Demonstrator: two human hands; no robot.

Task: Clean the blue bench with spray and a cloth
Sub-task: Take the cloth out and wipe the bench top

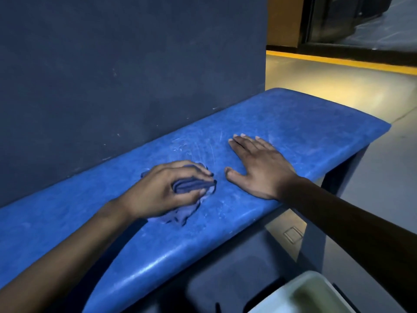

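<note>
The blue bench runs from lower left to upper right against a dark wall. White streaks and wet smears mark its seat around the middle. My left hand presses a bunched blue cloth onto the seat, fingers curled over it, with part of the cloth spread out under the palm. To its right, my right hand lies flat on the bench, fingers apart, holding nothing. No spray bottle is in view.
A dark blue-grey wall stands directly behind the bench. A pale bin or tub sits on the floor at the bottom right. Lit floor with a yellow stripe lies beyond the bench's far end.
</note>
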